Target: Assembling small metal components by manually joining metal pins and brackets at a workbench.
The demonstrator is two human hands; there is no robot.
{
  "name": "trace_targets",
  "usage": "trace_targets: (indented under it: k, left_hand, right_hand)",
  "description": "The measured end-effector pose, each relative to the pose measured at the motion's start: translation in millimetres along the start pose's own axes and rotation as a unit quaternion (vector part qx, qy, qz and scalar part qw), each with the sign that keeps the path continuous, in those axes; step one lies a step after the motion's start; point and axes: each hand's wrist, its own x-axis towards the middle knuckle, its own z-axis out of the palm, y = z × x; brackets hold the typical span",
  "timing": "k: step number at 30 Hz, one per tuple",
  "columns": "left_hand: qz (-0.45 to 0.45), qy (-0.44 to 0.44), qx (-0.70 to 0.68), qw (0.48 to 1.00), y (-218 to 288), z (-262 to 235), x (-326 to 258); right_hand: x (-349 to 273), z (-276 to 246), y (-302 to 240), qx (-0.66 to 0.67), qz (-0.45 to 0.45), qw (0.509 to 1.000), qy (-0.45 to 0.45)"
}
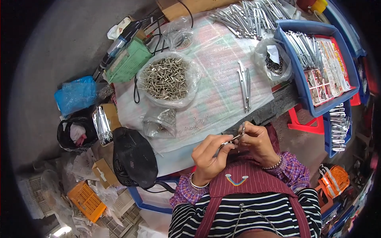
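Close to my chest, at the table's near edge, my left hand [211,157] and my right hand [257,143] meet with fingertips pinched. Between them is a small metal rod-shaped part [237,138], and both hands grip it. Fingers cover its ends, so its exact kind is hidden. Just beyond the hands lies a pair of long silver metal arms [244,87]. A scatter of tiny metal pieces [194,126] is on the sheet left of them. Farther left, an open plastic bag of metal screws or pins [166,79] stands beside a smaller clear bag of small parts [160,122].
At the back lies a heap of silver metal arms [254,18]. A blue crate [318,109] of similar pieces stands right, near a bag of dark parts [274,59]. A power screwdriver [118,45] rests by a green basket [126,63]. A black mesh cap [135,158] sits at the left edge.
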Motion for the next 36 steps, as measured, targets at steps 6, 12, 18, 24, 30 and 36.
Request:
trace_targets:
  k: [6,12,18,24,30,36]
  left_hand:
    - [0.01,-0.006,-0.005,1.0,-1,1,0]
    - [0.033,0.002,0.002,0.999,-2,1,0]
    - [0.01,-0.023,-0.009,1.0,0,-1,6]
    - [-0.156,-0.056,-0.181,0.969,-16,-2,-2]
    - [-0.256,-0.038,-0.293,0.92,-14,-1,-13]
    - [-0.206,-0.043,-0.209,0.955,-22,4,-21]
  right_hand:
    - [0,2,-2,0.023,0.021,0.999,-0.025]
    - [0,-1,4,0.003,-0.023,0.999,-0.022]
    - [-2,6,5,-0.114,-0.122,0.986,0.028]
    - [-6,2,6,-0.308,-0.248,0.915,0.08]
    - [-4,8,-2,-0.462,-0.441,0.768,0.048]
    - [-2,5,-3,-0.404,-0.284,0.869,0.03]
